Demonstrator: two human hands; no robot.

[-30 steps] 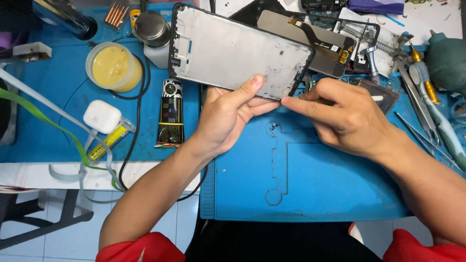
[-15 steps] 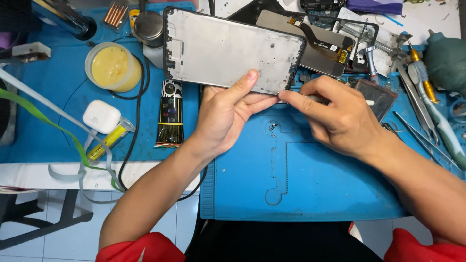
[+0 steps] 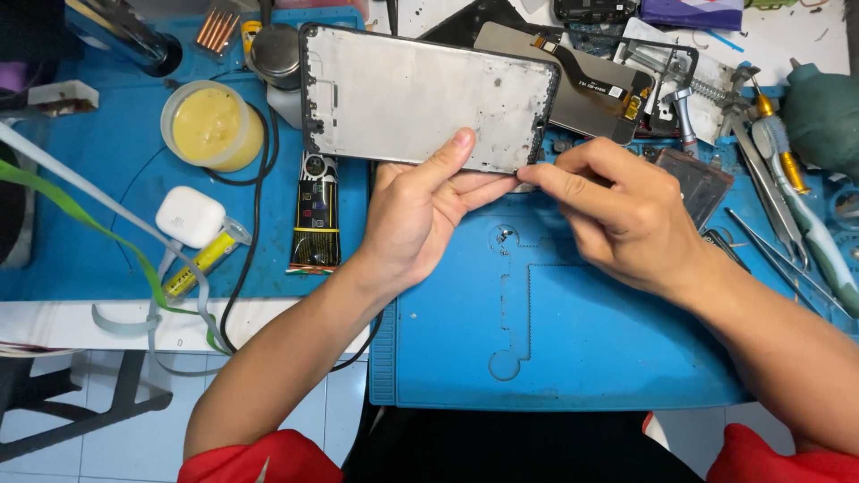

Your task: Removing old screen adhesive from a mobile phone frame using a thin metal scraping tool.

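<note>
Grey metal phone mid-frame, thin flat rectangle (image 3: 420, 94), held above blue silicone mat (image 3: 573, 358). Our left hand (image 3: 420, 219) pinches lower edge; right hand (image 3: 617, 210) fingertips nip corner. We judge it light, stiff, bendable: hold edges.

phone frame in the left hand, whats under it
Under the phone frame, the left hand has its fingers beneath the lower edge and its thumb on top. Past its top right corner a grey panel shows. The frame covers whatever lies directly beneath.

Blue silicone work mat (image 3: 573, 358); round tub of yellow paste (image 3: 211, 126); white earbud case (image 3: 190, 216); black adhesive tube (image 3: 317, 213); metal tweezers (image 3: 769, 192); dark green rubber air blower (image 3: 823, 112).
</note>
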